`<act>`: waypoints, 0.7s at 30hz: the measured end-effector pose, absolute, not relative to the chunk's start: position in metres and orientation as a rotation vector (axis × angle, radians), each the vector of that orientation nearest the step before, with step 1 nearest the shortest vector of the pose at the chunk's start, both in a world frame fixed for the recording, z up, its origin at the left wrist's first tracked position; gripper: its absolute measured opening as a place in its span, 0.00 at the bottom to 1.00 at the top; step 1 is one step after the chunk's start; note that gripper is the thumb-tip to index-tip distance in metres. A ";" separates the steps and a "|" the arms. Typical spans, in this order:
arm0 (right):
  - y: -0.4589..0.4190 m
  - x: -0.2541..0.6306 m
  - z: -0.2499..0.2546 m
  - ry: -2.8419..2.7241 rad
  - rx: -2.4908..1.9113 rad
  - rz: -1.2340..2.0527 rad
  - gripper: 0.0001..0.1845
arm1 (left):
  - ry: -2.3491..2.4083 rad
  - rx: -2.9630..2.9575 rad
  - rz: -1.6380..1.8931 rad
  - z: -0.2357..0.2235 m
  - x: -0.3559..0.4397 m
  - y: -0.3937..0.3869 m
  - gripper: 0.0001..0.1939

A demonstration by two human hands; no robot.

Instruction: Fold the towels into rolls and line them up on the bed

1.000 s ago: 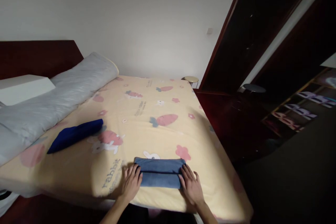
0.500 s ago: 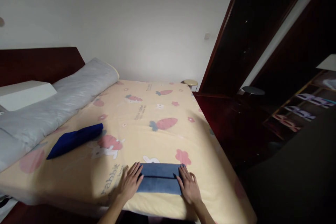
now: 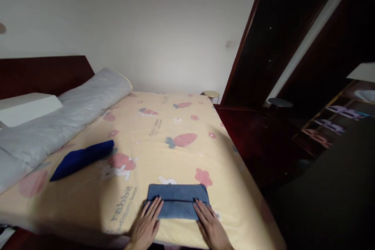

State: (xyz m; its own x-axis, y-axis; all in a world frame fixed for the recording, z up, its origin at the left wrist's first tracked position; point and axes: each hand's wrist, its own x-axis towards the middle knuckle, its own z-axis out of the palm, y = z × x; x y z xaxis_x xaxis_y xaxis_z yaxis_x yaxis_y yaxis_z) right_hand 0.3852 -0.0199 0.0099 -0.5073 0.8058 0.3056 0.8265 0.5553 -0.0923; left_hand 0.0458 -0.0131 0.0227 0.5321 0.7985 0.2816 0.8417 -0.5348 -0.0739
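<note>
So the folded blue-grey cloth is on the bed, close to the near edge and pretty much dead centre between the two hands. Its long axis runs left to right across the person's front, with a dark crease the same way along the middle. Left hand is on the left end, right hand on the right end, so neither one's really nearer. They're well apart, fingers laid out flat on the near half, not pinching anything as far as I can see.

The bright blue cloth is off to the left, angled, farther out and closer to the left hand, just in front of a grey padded roll.

For containers, there's a rack far right with what look like slippers on its shelves.
</note>
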 end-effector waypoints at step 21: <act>0.037 0.325 0.041 -2.078 -1.807 0.113 0.24 | -2.088 -2.472 -0.255 0.046 0.095 0.048 0.26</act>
State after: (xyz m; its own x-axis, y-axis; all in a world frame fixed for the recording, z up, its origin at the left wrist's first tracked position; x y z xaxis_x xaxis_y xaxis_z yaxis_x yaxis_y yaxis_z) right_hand 0.3254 0.0368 0.0415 -0.0985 0.9677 0.2322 0.9369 0.1688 -0.3061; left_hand 0.0954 0.0485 0.0456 0.1624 0.9853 0.0525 0.9689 -0.1693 0.1802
